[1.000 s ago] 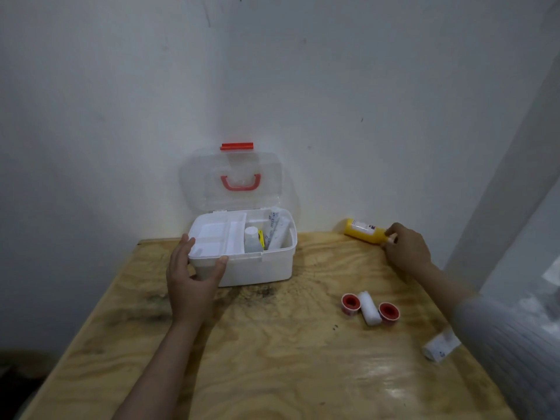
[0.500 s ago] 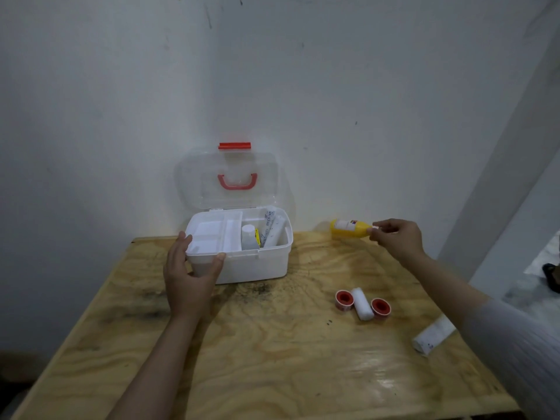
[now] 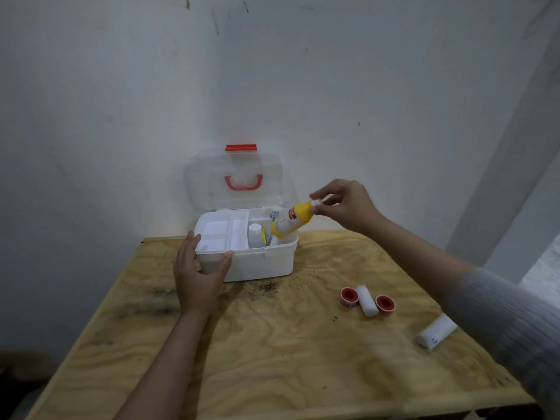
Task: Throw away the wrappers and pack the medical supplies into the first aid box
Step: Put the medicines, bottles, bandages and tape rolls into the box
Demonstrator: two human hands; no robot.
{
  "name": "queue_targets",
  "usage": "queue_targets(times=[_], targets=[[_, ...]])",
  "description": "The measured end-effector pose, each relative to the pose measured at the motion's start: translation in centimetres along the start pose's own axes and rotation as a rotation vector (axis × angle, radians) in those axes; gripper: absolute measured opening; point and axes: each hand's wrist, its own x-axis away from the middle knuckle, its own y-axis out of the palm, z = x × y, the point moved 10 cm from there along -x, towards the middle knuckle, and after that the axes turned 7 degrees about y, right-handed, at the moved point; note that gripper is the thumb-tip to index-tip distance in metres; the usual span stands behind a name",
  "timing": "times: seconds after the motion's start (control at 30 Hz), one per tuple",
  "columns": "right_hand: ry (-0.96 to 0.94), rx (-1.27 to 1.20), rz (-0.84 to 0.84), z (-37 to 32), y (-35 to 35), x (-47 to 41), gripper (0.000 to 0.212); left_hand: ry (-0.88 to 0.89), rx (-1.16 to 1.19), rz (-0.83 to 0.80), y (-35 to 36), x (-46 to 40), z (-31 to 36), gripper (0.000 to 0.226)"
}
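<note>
A white first aid box with its clear lid raised stands at the back of the wooden table. My left hand grips the box's front left corner. My right hand pinches the cap of a yellow bottle, which hangs tilted over the box's right compartment. Inside are a white tray, a small white bottle and a tube. Two red-cored tape rolls flank a white gauze roll on the table. A larger white bandage roll lies farther right.
White walls close off the table at the back. A pale pillar rises at the right. The table's front edge runs along the bottom of the view, its right edge near the bandage roll.
My right hand lifted the yellow bottle off the table's back right and carried it left until it hangs over the box. My left hand stayed on the box.
</note>
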Motion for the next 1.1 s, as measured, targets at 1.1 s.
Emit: queue_targets(times=[1.1], targets=[[0.755,0.575,0.224,12.6,-6.3,25.4,0.038,0.086,0.028,0.031,0.0,0.0,0.4,0.071]])
